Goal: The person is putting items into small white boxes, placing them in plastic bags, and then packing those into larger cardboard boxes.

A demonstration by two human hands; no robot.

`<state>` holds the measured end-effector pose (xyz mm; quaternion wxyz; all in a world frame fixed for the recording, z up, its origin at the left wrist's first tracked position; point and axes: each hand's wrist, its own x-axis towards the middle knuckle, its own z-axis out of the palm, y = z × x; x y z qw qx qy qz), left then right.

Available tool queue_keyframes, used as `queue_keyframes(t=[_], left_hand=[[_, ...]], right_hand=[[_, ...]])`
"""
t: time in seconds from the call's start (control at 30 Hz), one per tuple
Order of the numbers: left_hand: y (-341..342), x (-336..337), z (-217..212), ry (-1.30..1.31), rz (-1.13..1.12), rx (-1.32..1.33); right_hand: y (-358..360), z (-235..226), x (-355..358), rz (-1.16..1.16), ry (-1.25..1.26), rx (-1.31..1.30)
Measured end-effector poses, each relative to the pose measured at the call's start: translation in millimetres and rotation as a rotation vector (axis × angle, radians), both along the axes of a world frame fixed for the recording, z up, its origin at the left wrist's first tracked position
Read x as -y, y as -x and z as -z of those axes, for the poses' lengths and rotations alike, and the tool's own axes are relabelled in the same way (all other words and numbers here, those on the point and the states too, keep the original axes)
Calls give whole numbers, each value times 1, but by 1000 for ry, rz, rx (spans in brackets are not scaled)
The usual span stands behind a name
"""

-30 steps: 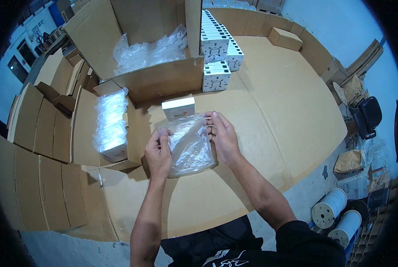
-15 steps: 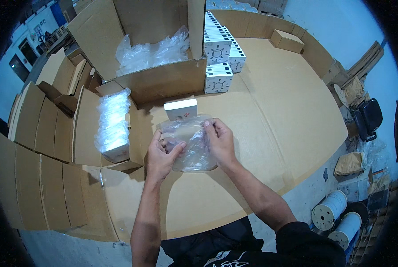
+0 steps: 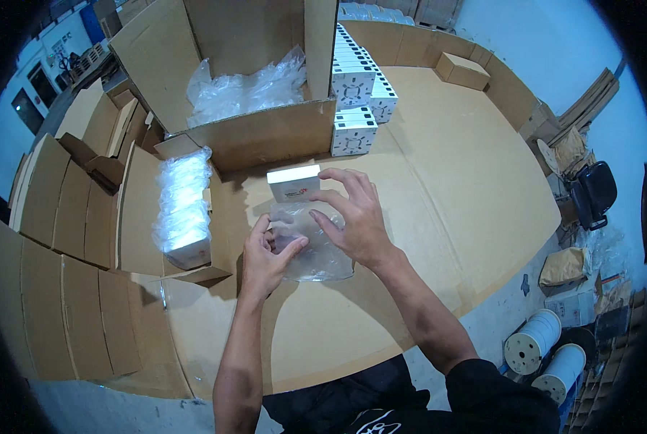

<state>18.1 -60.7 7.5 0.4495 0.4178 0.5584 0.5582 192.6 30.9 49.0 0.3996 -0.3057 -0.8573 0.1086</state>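
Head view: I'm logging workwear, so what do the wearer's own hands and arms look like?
The left hand and right hand are bare, with no gloves or watch showing. The forearms are bare too. A short black sleeve shows on the right; the left one is out of view.

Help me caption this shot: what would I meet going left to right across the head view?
Cardboard panels, plastic-wrapped boxes, left hand holding the clear bag, right hand by the small white box, white spools.
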Motion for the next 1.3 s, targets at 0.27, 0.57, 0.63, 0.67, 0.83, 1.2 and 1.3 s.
queue_keyframes(t=[0.27,0.57,0.63,0.67,0.83,1.2,1.3], left_hand=[[0,0,-2,18,-9,-59],[0,-6,16,-84,-127,-268],[0,-5,14,-65,-115,-219],[-1,-5,13,-45,-101,-168],[1,-2,10,-76,-75,-212],[5,3,7,-59,-14,-263],[3,3,-3,-21,26,-127]], right_hand=[[3,4,-1,-17,-7,5],[2,-6,-12,-283,-33,117],[4,-9,-14,-335,-58,161],[5,-10,-14,-327,1,198],[12,-8,-17,-279,73,253],[21,-2,-19,-298,758,-465],[19,10,-43,-287,655,-777]])
